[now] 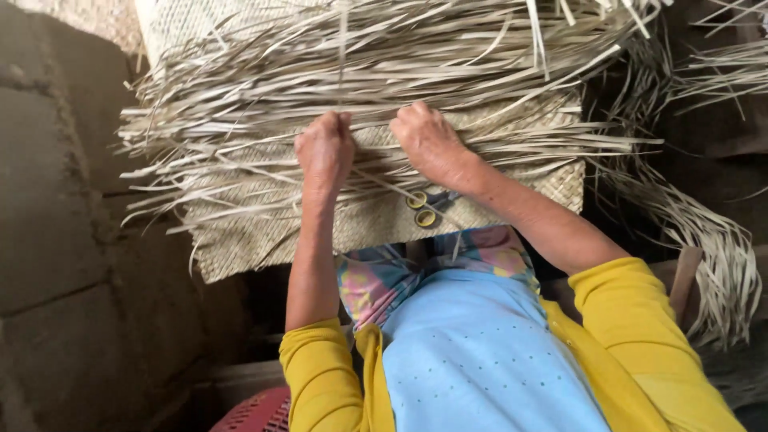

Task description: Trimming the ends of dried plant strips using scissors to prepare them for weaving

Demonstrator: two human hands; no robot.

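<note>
A woven mat (264, 232) of pale dried leaf strips lies across my lap, and its far edge ends in many loose strips (240, 104). My left hand (324, 152) pinches a thin upright strip at the weaving edge. Just right of it, my right hand (428, 140) presses curled fingers down onto the strips. A pair of scissors with yellow handles (424, 210) rests on the mat below my hands, between my forearms.
Bundles of loose strips (712, 240) hang down at the right. A grey block wall (56, 200) stands at the left. A red plastic stool or basket (256, 412) shows at the bottom edge. My sleeves are yellow.
</note>
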